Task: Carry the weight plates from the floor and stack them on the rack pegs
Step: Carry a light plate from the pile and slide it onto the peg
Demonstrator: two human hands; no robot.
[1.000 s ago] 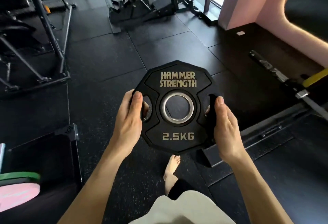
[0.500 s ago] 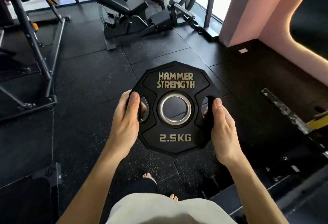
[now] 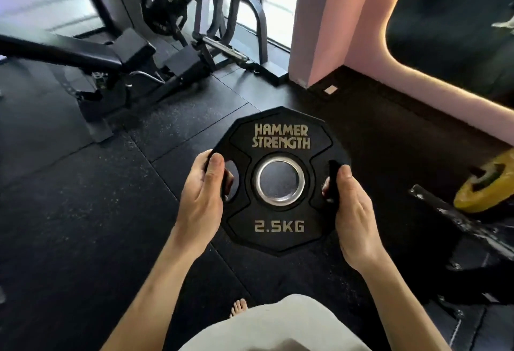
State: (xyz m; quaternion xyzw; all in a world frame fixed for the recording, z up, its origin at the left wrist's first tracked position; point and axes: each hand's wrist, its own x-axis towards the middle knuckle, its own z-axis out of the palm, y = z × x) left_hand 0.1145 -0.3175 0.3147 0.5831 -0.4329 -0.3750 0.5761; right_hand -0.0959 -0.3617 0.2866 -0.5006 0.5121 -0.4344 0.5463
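Note:
I hold a black 2.5 kg weight plate (image 3: 281,228) flat in front of me, lettering up, with a silver ring around its centre hole. My left hand (image 3: 201,197) grips its left edge, fingers through the left handle slot. My right hand (image 3: 351,206) grips the right edge the same way. Another black plate (image 3: 164,8) hangs on a machine at the back. A yellow plate (image 3: 484,184) sits on a bar at the right edge.
A black bench (image 3: 83,53) stretches across the left back. A grey machine frame (image 3: 244,25) stands by the window. A pink pillar (image 3: 328,22) rises at centre right. A black metal base (image 3: 459,225) lies low at the right. Black rubber floor tiles (image 3: 83,211) lie under me.
My view has swung up and to the right while I keep both hands on the plate. The bench and window machine have come closer, and the yellow plate has come into sight.

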